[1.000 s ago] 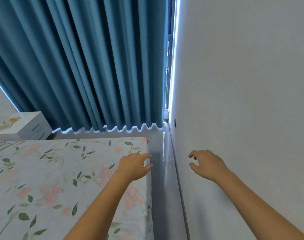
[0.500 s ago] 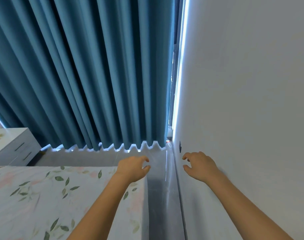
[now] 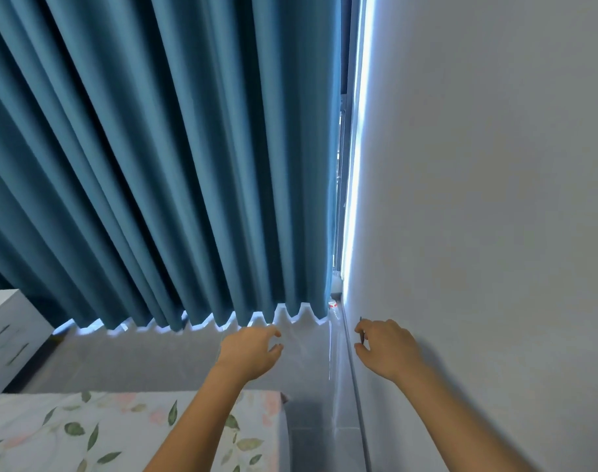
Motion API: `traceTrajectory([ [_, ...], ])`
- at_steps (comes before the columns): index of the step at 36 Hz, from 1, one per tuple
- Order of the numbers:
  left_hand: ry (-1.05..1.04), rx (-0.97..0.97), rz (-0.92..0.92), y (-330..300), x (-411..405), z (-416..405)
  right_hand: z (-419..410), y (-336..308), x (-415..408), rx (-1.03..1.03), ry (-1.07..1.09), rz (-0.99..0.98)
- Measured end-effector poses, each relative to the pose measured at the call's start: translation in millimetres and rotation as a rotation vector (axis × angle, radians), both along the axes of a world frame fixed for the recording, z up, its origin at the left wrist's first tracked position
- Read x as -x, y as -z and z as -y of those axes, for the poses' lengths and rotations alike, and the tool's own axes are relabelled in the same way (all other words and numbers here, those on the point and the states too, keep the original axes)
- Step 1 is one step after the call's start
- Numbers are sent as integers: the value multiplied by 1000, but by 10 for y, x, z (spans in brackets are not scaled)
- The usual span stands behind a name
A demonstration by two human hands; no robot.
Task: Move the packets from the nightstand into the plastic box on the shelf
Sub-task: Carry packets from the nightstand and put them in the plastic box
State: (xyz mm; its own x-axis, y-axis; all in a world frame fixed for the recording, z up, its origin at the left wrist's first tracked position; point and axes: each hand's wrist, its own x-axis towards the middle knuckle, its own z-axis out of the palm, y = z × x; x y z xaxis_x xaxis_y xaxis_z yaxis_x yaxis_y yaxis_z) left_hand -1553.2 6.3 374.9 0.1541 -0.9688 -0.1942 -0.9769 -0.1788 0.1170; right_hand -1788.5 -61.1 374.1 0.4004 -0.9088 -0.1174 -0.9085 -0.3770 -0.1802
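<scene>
Two hands reach out ahead of the person, and neither carries anything. Nearest lies the bed point(image 3: 86, 434) with its leaf-print cover, under the left forearm. Above its far edge the left hand point(image 3: 248, 352) hangs with fingers loosely curled, thumb apart, nothing between them. The right hand point(image 3: 386, 349) is just beside the wall point(image 3: 495, 199), fingers likewise loosely bent and holding nothing; whether it touches the wall I cannot tell. Beyond them a strip of grey floor point(image 3: 154, 359) runs to the hem of the blue curtain point(image 3: 154, 148), with daylight showing in the gap at the corner. At the far left edge stands the white nightstand point(image 3: 8, 332); only its front corner and drawers show, so the packets are out of sight, as are the box and the shelf. I judge this as the walk toward the nightstand. Done well, it means turning left round the bed's corner, bringing the nightstand top into view, and opening a hand before reaching.
</scene>
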Motion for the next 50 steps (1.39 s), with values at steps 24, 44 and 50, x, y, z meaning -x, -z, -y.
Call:
traceTrajectory([
  [24,-291,121,-41,-84,-2344,3129,3722,-259,-2652,107,-321,5],
  [44,-723,127,-69,445,-4561,4134,5406,-17,-5549,96,-733,-13],
  [50,-881,109,-104,485,-5270,4336,5719,-18,-6734,84,-919,-11],
])
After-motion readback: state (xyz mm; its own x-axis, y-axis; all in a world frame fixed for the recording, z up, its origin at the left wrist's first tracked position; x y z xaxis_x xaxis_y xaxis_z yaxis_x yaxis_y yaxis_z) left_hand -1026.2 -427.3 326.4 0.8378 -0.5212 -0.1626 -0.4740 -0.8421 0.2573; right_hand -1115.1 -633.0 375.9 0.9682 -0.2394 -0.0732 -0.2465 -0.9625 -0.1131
